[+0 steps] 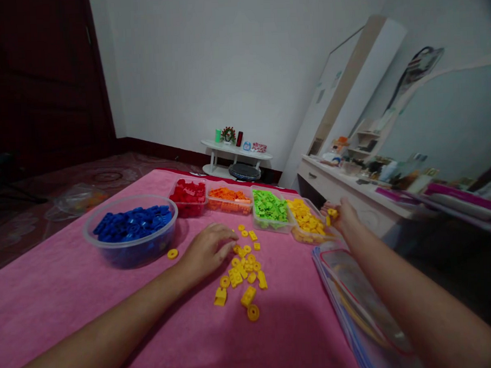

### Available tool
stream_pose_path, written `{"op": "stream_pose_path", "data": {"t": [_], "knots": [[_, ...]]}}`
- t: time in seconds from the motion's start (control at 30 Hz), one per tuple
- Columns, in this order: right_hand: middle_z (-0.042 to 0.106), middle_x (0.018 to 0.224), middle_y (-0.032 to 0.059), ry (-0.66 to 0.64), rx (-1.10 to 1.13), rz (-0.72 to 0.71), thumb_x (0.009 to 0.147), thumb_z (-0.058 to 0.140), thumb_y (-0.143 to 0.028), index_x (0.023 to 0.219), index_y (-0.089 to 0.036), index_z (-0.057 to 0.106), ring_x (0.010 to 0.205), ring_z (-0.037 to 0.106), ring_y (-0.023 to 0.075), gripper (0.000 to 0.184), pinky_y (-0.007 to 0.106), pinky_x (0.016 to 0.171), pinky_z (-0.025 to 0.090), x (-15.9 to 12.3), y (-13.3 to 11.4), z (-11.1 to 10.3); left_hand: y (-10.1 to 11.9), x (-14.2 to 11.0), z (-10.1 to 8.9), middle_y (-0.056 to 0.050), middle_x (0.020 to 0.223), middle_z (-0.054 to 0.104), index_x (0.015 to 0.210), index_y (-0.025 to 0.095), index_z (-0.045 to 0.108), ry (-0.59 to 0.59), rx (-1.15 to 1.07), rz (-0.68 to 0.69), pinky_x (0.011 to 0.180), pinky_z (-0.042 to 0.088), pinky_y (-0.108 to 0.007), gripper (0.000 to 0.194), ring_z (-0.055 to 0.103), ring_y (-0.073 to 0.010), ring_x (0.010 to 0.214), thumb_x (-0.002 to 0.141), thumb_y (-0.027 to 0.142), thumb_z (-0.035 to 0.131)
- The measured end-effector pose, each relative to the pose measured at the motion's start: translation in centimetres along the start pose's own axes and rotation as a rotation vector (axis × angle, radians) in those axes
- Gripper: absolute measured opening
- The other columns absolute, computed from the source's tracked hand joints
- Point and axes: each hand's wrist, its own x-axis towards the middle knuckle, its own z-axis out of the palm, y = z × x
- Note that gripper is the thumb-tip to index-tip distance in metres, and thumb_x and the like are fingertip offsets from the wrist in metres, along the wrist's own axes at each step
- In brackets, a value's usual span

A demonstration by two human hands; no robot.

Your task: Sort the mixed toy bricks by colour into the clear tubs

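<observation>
Low over the pink cloth, my left hand (210, 248) has its thumb and fingers apart, with the fingertips at the edge of a loose pile of yellow toy bricks (249, 265). Round and blocky pieces make up that pile. My right hand (341, 215) is closed around a few yellow building pieces (332, 213), just right of a clear container of yellow bricks (306, 216). A single yellow ring-shaped piece (172, 254) lies left of my left hand.
A round tub of blue bricks (133, 224) stands at the left. Along the far side are boxes of red bricks (189, 194), orange bricks (230, 198) and green bricks (270, 206). Plastic bags (364, 303) lie under my right forearm. A cluttered dresser (343, 182) stands beyond.
</observation>
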Motion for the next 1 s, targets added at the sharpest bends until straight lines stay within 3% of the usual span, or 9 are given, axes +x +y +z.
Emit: {"op": "stream_pose_path", "data": {"t": [0.1, 0.2, 0.23, 0.37, 0.43, 0.53, 0.63, 0.8, 1.0], "knots": [[0.058, 0.059, 0.0073, -0.009, -0.120, -0.073, 0.092, 0.032, -0.042, 0.064, -0.014, 0.059, 0.052, 0.052, 0.0135, 0.047, 0.025, 0.051, 0.038, -0.8, -0.3, 0.1, 0.2, 0.2, -0.1, -0.005, 0.096, 0.069, 0.094, 0.021, 0.071, -0.022, 0.004, -0.004, 0.086, 0.044, -0.032, 0.024, 0.060, -0.0185, 0.093, 0.083, 0.020, 0.050], [0.064, 0.069, 0.0055, -0.113, -0.180, -0.211, 0.083, 0.053, -0.035, 0.067, -0.014, 0.064, 0.063, 0.058, 0.0128, 0.029, 0.023, 0.057, 0.040, -3.4, -0.4, 2.4, 0.2, 0.3, -0.3, -0.003, 0.088, 0.070, 0.089, 0.020, 0.072, -0.092, -0.008, -0.055, 0.074, 0.045, -0.027, 0.023, 0.062, -0.0164, 0.082, 0.082, 0.022, 0.050], [0.066, 0.072, 0.0046, -0.202, -0.216, -0.266, 0.079, 0.058, -0.034, 0.070, -0.015, 0.065, 0.066, 0.059, 0.0132, 0.022, 0.023, 0.059, 0.040, -4.7, -0.3, 3.5, 0.2, 0.3, -0.5, -0.003, 0.084, 0.070, 0.087, 0.020, 0.072, -0.140, -0.015, -0.092, 0.068, 0.044, -0.025, 0.022, 0.062, -0.0156, 0.076, 0.081, 0.024, 0.052], [0.066, 0.072, 0.0029, -0.799, -0.601, -0.501, 0.074, 0.059, -0.028, 0.077, -0.016, 0.067, 0.063, 0.060, 0.0145, 0.015, 0.025, 0.058, 0.041, -11.4, 1.2, 7.3, 0.7, -0.2, -1.9, 0.001, 0.068, 0.067, 0.082, 0.022, 0.072, -0.396, -0.022, -0.221, 0.049, 0.035, -0.022, 0.021, 0.057, -0.0131, 0.057, 0.070, 0.039, 0.065], [0.066, 0.070, 0.0021, -0.935, -0.891, -0.638, 0.070, 0.062, -0.022, 0.077, -0.017, 0.069, 0.061, 0.058, 0.0137, 0.011, 0.024, 0.057, 0.038, -14.3, 2.3, 8.3, 1.4, -0.6, -2.7, 0.002, 0.068, 0.067, 0.083, 0.023, 0.070, -0.511, 0.023, -0.203, 0.047, 0.033, -0.022, 0.031, 0.056, -0.0130, 0.055, 0.062, 0.046, 0.071], [0.067, 0.075, 0.0008, -0.936, -1.232, -0.757, 0.064, 0.066, -0.020, 0.079, -0.021, 0.070, 0.064, 0.056, 0.0132, 0.016, 0.023, 0.055, 0.033, -16.7, 4.2, 8.8, 3.0, -1.0, -3.0, 0.000, 0.075, 0.068, 0.087, 0.023, 0.065, -0.636, 0.180, -0.150, 0.049, 0.036, -0.023, 0.046, 0.058, -0.0163, 0.061, 0.052, 0.050, 0.077], [0.068, 0.081, -0.0015, -1.000, -1.354, -0.784, 0.060, 0.067, -0.018, 0.088, -0.026, 0.070, 0.068, 0.056, 0.0129, 0.029, 0.023, 0.054, 0.029, -17.1, 5.6, 8.8, 4.0, -1.3, -2.2, -0.004, 0.085, 0.069, 0.097, 0.023, 0.062, -0.614, 0.334, -0.159, 0.057, 0.041, -0.027, 0.050, 0.062, -0.0229, 0.073, 0.054, 0.044, 0.076], [0.067, 0.083, -0.0002, -1.025, -1.369, -0.796, 0.059, 0.065, -0.012, 0.092, -0.025, 0.070, 0.071, 0.055, 0.0130, 0.036, 0.022, 0.057, 0.030, -16.5, 6.9, 8.7, 2.9, -1.1, -1.1, -0.006, 0.084, 0.070, 0.089, 0.023, 0.066, -0.493, 0.369, -0.225, 0.058, 0.042, -0.028, 0.020, 0.064, -0.0233, 0.075, 0.070, 0.026, 0.058], [0.063, 0.072, 0.0010, -0.898, -1.185, -0.761, 0.060, 0.055, -0.008, 0.079, -0.017, 0.066, 0.062, 0.051, 0.0114, 0.024, 0.022, 0.054, 0.030, -16.4, 6.0, 8.4, 1.6, -0.4, -1.7, -0.008, 0.086, 0.070, 0.088, 0.022, 0.069, -0.338, 0.371, -0.288, 0.062, 0.041, -0.028, 0.020, 0.064, -0.0220, 0.078, 0.073, 0.026, 0.056]]}}
